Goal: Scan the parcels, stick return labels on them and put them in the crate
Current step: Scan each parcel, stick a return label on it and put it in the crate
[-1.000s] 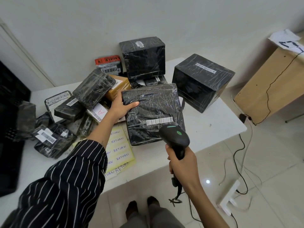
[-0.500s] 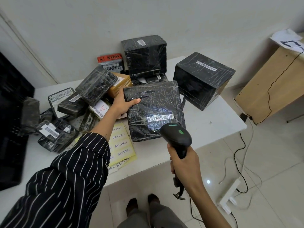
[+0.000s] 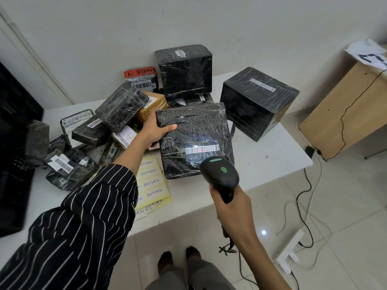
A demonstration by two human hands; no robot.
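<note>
While the parcel's [image 3: 196, 126] long axis runs near-far, barcode [image 3: 202, 149] up, our L hand [image 3: 154, 131] grips its far-left corner; R hand [image 3: 232, 212] grips the scanner [image 3: 219, 174].

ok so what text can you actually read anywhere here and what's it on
"RETURN": handwritten, repeated on the yellow label sheet.
"A": red letter on a white parcel label.
Orange label: print too blurred to read.
Barcode label on the held parcel: no legible digits.
Paper on the wooden desk: dark marks, unreadable.

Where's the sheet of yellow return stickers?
In the head view, the sticker sheet lies on the white table near its front edge, between the striped sleeve and the held parcel.
</note>
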